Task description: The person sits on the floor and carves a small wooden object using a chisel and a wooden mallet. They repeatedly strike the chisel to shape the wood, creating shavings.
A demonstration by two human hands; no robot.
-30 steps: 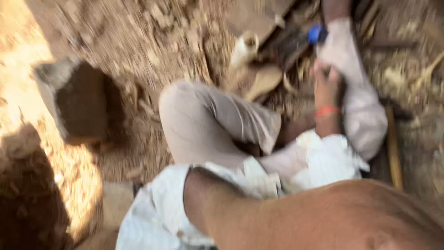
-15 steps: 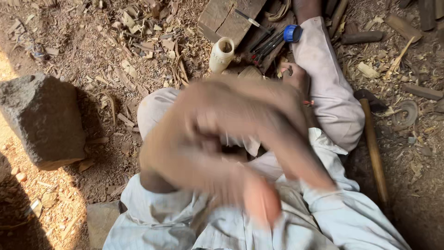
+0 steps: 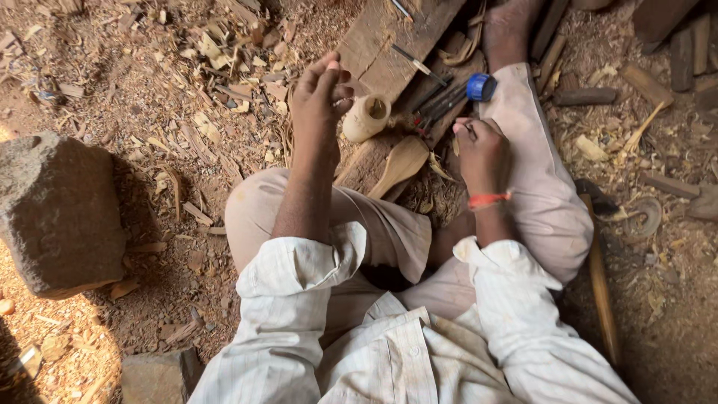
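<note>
Left hand: the left hand [image 3: 320, 93] is up in the middle top of the frame. Its fingers are bunched close together, and I cannot tell if they pinch anything.
Right hand: the right hand [image 3: 482, 150] is low, right of middle. Its fingers curl in over the tools on the ground. I cannot tell what they pinch.
Wooden cup: a small pale wooden cup [image 3: 365, 117] lies on its side just right of the left hand, on a dark plank [image 3: 396, 45].
How it feels: the cup looks light, hard and smooth. It could roll. Its thin rim might chip, so the round body looks like the best place to hold.
Wooden spoon: a flat pale wooden spoon [image 3: 400, 164] lies just below the cup, between the two hands.
Other things: a blue cap [image 3: 480, 87] sits at the top right of the right hand. A big grey stone [image 3: 56, 213] is at the left. Wood chips [image 3: 194, 90] cover the ground.
</note>
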